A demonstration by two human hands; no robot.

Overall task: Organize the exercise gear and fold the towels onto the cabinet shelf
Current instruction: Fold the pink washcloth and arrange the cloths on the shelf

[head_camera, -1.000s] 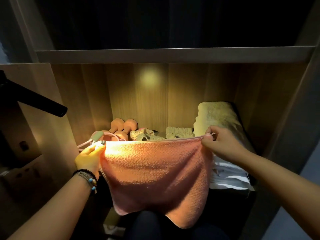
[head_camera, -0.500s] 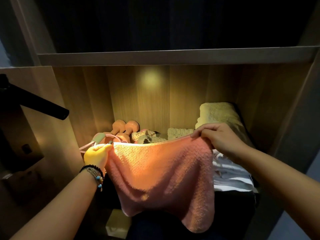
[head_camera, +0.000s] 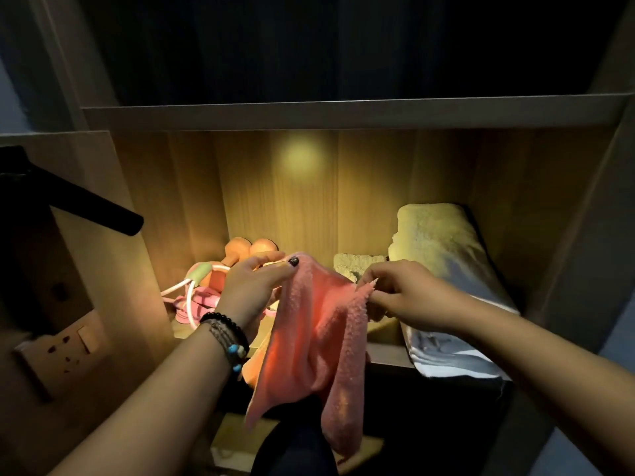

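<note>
Inspecting the 2 hands, I find my left hand and right hand each pinching a top corner of the pink towel, hanging between them.

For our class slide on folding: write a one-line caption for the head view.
Both hands, left hand and right hand, pinch a pink towel before the lit cabinet shelf.

a black rod juts out from the far left, ending just before the cabinet's side wall; below it, on the near left, a wall socket with a switch sits in dim light
</note>
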